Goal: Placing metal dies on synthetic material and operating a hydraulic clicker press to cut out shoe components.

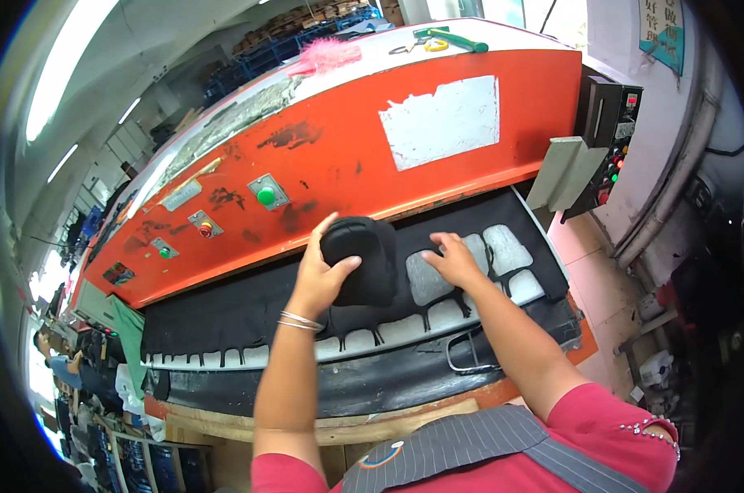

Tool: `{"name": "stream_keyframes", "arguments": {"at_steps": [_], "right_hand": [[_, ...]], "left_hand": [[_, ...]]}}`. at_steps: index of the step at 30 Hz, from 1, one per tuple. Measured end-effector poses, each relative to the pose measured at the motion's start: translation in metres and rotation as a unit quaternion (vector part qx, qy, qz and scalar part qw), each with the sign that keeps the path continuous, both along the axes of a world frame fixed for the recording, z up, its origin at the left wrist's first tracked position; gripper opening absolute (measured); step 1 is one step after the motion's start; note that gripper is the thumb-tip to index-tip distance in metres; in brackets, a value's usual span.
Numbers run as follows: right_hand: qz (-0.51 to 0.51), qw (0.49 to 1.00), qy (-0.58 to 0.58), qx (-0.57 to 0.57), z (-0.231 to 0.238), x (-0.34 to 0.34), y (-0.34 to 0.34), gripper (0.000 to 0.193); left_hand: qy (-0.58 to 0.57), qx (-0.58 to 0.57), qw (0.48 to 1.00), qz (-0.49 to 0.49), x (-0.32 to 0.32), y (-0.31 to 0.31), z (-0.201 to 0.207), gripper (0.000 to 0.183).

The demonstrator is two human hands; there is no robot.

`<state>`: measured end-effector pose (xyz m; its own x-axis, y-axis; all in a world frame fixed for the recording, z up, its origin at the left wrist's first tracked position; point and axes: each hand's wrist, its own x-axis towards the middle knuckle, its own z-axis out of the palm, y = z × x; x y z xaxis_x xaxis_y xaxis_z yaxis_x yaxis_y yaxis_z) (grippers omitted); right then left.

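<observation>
My left hand is wrapped round a stack of black rounded fabric pieces, thumb on the front and fingers behind. The stack is held up over a long black fabric sheet lying on the machine's bed. Rounded gaps cut in the sheet show a light grey surface at its right end and along its near edge. My right hand hovers at those right-end gaps, beside one grey rounded patch. Its fingers are apart, with nothing visible in them.
Behind the bed rises an orange machine front with a green button and a red button. A metal loop handle lies on the near black strip. Scissors lie on top. A control box stands at right.
</observation>
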<state>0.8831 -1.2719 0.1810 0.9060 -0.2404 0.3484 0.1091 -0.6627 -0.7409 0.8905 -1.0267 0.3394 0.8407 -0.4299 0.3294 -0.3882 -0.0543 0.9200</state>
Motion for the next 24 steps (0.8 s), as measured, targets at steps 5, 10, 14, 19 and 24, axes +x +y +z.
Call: {"name": "stream_keyframes", "arguments": {"at_steps": [5, 10, 14, 19, 24], "right_hand": [[-0.069, 0.946, 0.212, 0.236, 0.000, 0.031, 0.069, 0.055], [-0.030, 0.866, 0.366, 0.341, 0.019, 0.046, 0.093, 0.053], [-0.045, 0.873, 0.368, 0.318, 0.043, 0.044, 0.125, 0.061], [0.004, 0.801, 0.197, 0.566, -0.004, 0.050, 0.113, 0.069], [-0.028, 0.755, 0.246, 0.607, -0.006, 0.035, 0.123, 0.074]], "left_hand": [[-0.351, 0.538, 0.751, -0.153, 0.039, 0.058, -0.007, 0.039], [-0.359, 0.634, 0.655, -0.199, 0.073, 0.087, -0.063, 0.027], [-0.455, 0.580, 0.645, -0.200, 0.084, 0.071, -0.059, 0.013], [-0.578, 0.454, 0.625, -0.264, 0.093, 0.030, -0.084, 0.017], [-0.488, 0.533, 0.629, -0.287, 0.092, 0.037, -0.087, 0.013]]}}
